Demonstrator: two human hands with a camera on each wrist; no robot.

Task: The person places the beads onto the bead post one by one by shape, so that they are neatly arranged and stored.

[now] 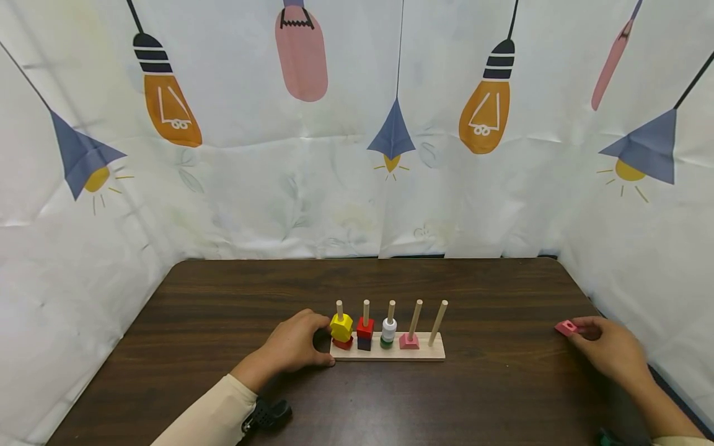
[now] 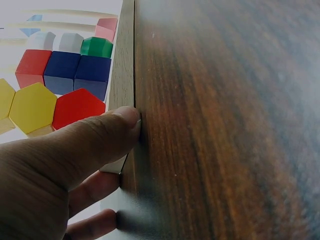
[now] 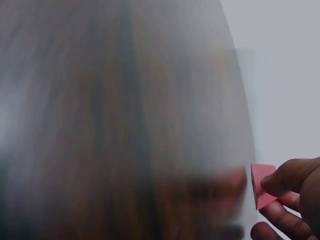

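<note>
A wooden peg board with several upright pegs stands mid-table. My left hand grips its left end, thumb on the front edge and fingers behind. The leftmost peg carries yellow hexagonal blocks above a red one. Beside it a red cube sits over dark blue cubes. White pieces and a green one share the middle peg, and a pink trapezoid block is on the fourth. At far right, my right hand pinches another pink trapezoid block between thumb and fingers.
The dark wood-grain table has a white printed curtain behind it and along both sides. My right hand is close to the table's right edge. The rightmost peg holds no block.
</note>
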